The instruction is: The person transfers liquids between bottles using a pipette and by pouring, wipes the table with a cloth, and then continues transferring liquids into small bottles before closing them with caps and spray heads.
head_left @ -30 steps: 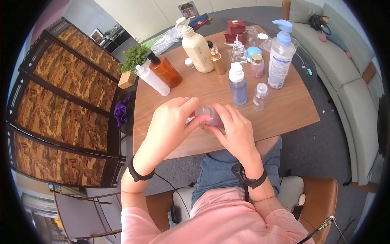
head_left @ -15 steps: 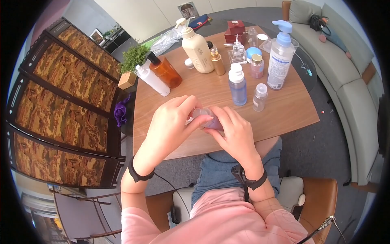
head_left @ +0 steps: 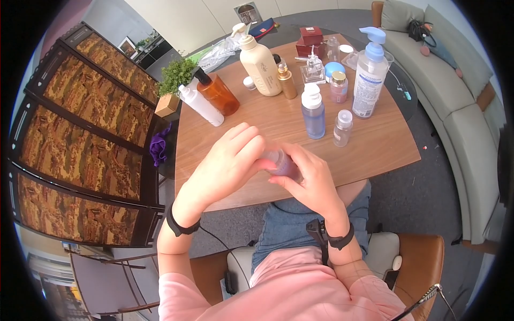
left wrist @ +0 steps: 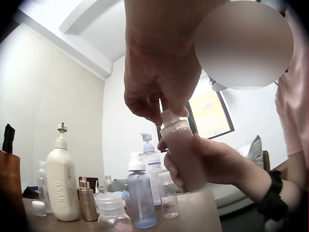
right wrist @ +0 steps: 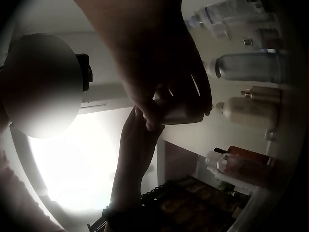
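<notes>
A small clear bottle of pale lilac liquid is held tilted above the near part of the table. My right hand grips its body, thumb on one side and fingers round the other. At the translucent cap, the curled fingers and thumb of my left hand pinch the bottle's top. Bubbles line the liquid just under the neck in the left wrist view. Dark in the right wrist view, the bottle is partly covered by fingers.
Beyond my hands stand a blue bottle, a small clear bottle, a cream pump bottle, an amber bottle and a white bottle. A wide-capped jar stands below the left hand. The wooden table ends near my lap.
The left hand has turned, its knuckles now higher and its fingers shifted at the cap. The held bottle has tipped a little and more of its body shows.
</notes>
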Motion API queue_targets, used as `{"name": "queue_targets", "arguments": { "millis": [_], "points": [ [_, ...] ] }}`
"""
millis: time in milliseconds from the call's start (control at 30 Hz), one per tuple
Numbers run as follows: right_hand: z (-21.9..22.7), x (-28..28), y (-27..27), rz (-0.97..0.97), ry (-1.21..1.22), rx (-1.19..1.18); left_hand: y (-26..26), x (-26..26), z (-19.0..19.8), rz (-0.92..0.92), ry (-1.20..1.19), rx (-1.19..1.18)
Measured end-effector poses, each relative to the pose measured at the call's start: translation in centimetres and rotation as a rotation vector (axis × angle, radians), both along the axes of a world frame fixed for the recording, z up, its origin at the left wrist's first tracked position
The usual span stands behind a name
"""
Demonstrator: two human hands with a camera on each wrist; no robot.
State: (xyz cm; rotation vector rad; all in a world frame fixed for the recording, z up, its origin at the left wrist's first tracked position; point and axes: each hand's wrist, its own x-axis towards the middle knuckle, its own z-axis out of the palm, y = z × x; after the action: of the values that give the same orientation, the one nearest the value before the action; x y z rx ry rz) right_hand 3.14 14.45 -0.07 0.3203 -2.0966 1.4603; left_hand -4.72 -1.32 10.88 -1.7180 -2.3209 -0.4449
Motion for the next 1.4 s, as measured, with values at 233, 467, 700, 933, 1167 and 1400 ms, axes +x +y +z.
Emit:
{"name": "queue_targets", "arguments": {
  "millis": [233,467,700,933,1167,1400],
  "points": [
    [-0.3,-0.5,-0.2,-0.014,0.013,-0.029,-0.1,-0.7,-0.6,0.053,0.030,-0.063],
    [-1.9,-1.2,0.2,-0.250,-0.160,0.303,-0.2,-2.5,-3.5,0.100,0.072,-0.103],
    [-2.1,-1.3,1.2,-0.323,-0.148,0.308,-0.6,-3.6,-4.4,0.114,-0.039,-0.190],
    [-2.0,-1.4,1.3,-0.322,-0.127,0.307,-0.4,-3.5,-4.3,0.162,-0.120,-0.140],
    [-2.2,-1.7,1.4,-0.319,-0.118,0.277,-0.5,-3.9,-4.4,0.242,-0.103,-0.165],
    [-2.4,-1.8,1.5,-0.322,-0.133,0.282,-0.2,-3.8,-5.3,0.277,-0.042,-0.147]
  ]
}}
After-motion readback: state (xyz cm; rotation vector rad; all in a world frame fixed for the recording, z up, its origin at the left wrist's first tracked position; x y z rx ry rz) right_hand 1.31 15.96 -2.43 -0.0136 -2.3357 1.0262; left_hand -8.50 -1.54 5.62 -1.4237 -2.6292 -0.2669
